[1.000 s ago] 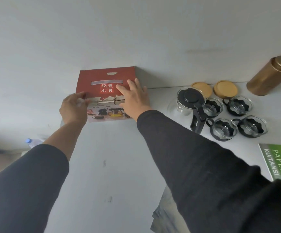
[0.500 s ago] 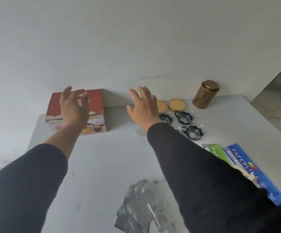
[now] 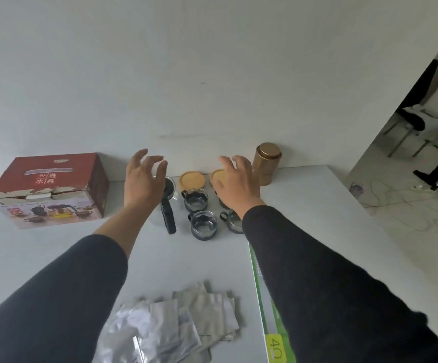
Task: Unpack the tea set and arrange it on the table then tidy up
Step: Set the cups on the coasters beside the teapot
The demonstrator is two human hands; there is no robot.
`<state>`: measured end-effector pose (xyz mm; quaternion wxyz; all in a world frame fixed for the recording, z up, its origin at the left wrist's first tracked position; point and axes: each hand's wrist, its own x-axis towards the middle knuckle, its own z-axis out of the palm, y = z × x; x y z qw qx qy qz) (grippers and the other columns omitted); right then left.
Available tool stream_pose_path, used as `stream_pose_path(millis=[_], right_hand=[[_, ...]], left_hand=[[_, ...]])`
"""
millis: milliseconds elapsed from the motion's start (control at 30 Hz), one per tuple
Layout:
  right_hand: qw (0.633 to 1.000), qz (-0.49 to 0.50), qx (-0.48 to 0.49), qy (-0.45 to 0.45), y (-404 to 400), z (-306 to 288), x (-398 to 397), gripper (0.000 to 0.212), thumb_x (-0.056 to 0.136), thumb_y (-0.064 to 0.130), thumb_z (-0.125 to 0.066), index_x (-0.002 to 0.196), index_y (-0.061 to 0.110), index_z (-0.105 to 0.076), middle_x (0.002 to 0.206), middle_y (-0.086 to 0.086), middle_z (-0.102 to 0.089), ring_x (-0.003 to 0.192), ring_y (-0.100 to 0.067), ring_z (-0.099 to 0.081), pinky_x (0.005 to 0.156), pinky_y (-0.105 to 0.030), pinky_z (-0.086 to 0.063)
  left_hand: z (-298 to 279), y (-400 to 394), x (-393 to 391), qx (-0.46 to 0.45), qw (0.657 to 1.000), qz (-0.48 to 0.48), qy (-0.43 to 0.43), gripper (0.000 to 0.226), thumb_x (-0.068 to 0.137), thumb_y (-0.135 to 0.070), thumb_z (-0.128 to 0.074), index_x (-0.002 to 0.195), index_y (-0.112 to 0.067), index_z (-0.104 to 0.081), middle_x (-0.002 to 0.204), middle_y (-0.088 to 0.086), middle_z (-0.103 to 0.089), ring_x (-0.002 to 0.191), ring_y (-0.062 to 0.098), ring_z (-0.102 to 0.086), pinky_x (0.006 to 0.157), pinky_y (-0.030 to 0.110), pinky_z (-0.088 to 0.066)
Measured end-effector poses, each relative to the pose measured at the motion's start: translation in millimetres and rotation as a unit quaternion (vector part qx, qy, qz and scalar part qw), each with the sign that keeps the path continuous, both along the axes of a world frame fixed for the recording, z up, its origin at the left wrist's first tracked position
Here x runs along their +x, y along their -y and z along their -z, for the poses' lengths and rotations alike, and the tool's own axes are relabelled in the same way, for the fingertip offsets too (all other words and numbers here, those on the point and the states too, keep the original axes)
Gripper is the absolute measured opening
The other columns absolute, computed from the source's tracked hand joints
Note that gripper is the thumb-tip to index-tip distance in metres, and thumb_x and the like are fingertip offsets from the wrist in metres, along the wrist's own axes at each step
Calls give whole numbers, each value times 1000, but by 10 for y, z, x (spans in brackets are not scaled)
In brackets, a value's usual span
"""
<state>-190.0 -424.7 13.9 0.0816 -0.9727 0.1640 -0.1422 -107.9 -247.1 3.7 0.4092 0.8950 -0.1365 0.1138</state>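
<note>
The red tea set box point(image 3: 50, 189) stands shut at the table's back left, against the wall. A glass teapot with a black lid and handle point(image 3: 168, 205) stands in the middle, partly behind my left hand point(image 3: 143, 182), which hovers open above it. Several glass cups with black holders point(image 3: 203, 225) sit to its right, with two round wooden coasters point(image 3: 191, 181) behind them. My right hand point(image 3: 236, 183) is open over the right cups and the right coaster, hiding part of them. Both hands hold nothing.
A gold tea canister point(image 3: 266, 163) stands by the wall at the back right. Silver foil packets point(image 3: 176, 326) lie in a heap at the near edge. A green paper ream point(image 3: 267, 310) lies under my right sleeve. The white table point(image 3: 317, 205) ends at right, floor beyond.
Both hands have left the red box and moved right, over the teapot and cups. My view has pulled back, and the box stays by the wall at the left.
</note>
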Motion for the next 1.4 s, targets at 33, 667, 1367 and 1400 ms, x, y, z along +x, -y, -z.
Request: stream_pose_path(millis=[33,667,1367,1400], right_hand=[[1000,-2,-1,-6,58,11,-12,52,91,31,-50,140,20,-36,143,-10,-36,137,-27,-26,104,-45,-31],[995,64,53,-48,1890,232,486,52,91,39,-52,137,19,-39,141,-10,-37,131,-30,-34,100,-45,-34],[992,-77,77,59,2941,1018,1404,67,78,55,-65,123,6,-54,114,-14,-52,103,-32,-52,81,-37,-46],[992,-82,71,65,2957,1017,1419,66,76,55,-67,117,5,-57,111,-14,-52,99,-33,-54,76,-35,-46]], left_hand=[[5,69,-25,4,1000,1,-5,35,97,-36,-45,122,-17,-61,149,3,-35,135,20,-35,107,32,-31],[612,2227,264,109,983,124,-84,59,89,-31,-61,140,-11,-39,150,6,-31,138,22,-32,113,34,-29],[1396,3843,690,-128,963,15,-237,80,57,-30,-83,119,-20,-34,109,2,-59,99,22,-60,81,37,-54],[1406,3834,692,-135,962,20,-237,81,55,-29,-84,119,-20,-34,109,1,-59,98,21,-60,81,37,-55]])
